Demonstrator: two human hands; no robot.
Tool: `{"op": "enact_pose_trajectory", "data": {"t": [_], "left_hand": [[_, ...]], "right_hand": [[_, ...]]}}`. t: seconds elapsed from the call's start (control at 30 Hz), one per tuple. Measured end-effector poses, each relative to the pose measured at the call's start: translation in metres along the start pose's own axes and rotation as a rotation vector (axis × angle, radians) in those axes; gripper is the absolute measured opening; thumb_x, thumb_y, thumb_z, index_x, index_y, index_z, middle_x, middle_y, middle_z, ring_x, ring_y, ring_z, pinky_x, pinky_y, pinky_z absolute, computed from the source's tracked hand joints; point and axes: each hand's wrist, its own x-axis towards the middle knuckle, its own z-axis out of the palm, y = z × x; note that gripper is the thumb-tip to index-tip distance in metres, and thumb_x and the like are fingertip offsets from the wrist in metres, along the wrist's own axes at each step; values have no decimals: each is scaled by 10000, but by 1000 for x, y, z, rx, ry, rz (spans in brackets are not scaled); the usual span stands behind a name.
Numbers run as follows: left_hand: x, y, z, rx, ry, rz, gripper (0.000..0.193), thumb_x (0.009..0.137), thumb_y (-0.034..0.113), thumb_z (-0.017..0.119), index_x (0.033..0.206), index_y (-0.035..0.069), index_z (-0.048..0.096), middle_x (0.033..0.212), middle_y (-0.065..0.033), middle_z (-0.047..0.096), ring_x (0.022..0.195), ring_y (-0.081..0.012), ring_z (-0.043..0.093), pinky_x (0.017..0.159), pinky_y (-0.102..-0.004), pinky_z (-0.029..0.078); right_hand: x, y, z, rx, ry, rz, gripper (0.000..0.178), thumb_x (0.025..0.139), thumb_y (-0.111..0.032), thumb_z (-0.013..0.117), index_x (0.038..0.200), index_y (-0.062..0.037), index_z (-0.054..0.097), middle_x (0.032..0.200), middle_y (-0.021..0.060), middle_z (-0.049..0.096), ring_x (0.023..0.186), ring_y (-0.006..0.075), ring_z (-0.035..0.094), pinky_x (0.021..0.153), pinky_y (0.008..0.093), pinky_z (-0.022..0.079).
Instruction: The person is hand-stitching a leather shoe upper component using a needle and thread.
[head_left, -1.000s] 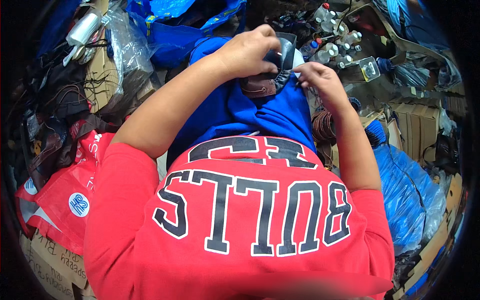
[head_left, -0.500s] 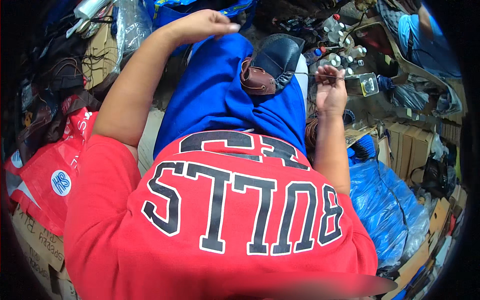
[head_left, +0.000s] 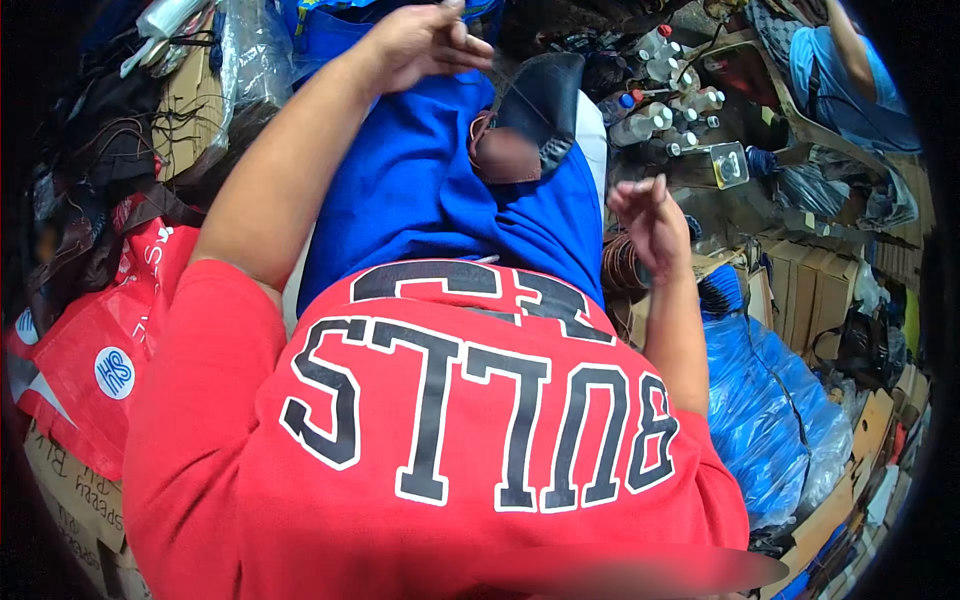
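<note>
On my blue-clad lap (head_left: pixel 375 190) rests a shoe upper of dark leather (head_left: pixel 545 100), tilted, with a brown leather part (head_left: pixel 508 158) at its near left side. A light gathered edge shows where the two leathers meet. My left hand (head_left: pixel 430 45) is raised beyond the knee, left of the shoe; thumb and forefinger look pinched near the top edge while the other fingers stretch out. To the right of the lap hangs my right hand (head_left: pixel 655 220), apart from the shoe, fingers curled toward the thumb. Whatever either pinch holds is too fine to see.
Several plastic bottles (head_left: pixel 665 100) crowd the floor at the far right. A blue plastic bundle (head_left: pixel 770 420) and cardboard (head_left: pixel 810 295) lie by my right side. At left are a red bag (head_left: pixel 100 350) and cardboard (head_left: pixel 190 120). Another person's blue clothing (head_left: pixel 840 85) shows top right.
My right hand has come nearer to me, and the dark cord that ran from the shoe to it no longer shows. The left hand has risen slightly; the shoe has shifted a little left.
</note>
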Motion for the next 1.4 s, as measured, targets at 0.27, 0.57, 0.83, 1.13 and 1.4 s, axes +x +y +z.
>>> {"op": "enact_pose_trajectory", "data": {"t": [0.27,0.57,0.83,1.13,1.4], "left_hand": [[-1,-12,60,1182,94,799,416,788,339,668,1115,84,627,1052,-132,610,1022,-270,569,921,-353,429],[28,-46,105,1153,-29,525,597,669,285,740,1175,64,516,1129,-210,520,1074,-344,524,922,-376,433],[32,-45,110,1126,-103,571,599,650,297,785,1121,31,529,1062,-201,533,1004,-333,544,864,-366,454],[33,-26,99,1147,-51,453,567,630,312,814,1024,12,538,932,-190,603,895,-287,599,805,-347,462],[32,-5,86,956,-473,257,330,765,172,721,1056,53,623,912,-44,651,854,-119,584,810,-275,458]], "right_hand": [[-3,-56,36,-1004,47,-419,246,846,-158,639,1047,-16,639,1004,78,626,912,164,590,822,297,454],[38,-66,128,-1482,-425,-152,221,809,-178,622,780,37,581,588,146,528,530,171,499,538,351,412],[11,-49,107,-1301,-278,-299,281,814,-147,604,661,20,438,578,97,381,542,155,382,509,332,338],[-24,-69,114,-862,-202,-385,294,839,-81,588,623,-20,397,607,2,360,562,100,339,505,284,271],[-8,-60,114,-1224,-117,-372,201,830,-40,625,1019,-74,685,766,38,534,682,125,514,634,252,417]]}}
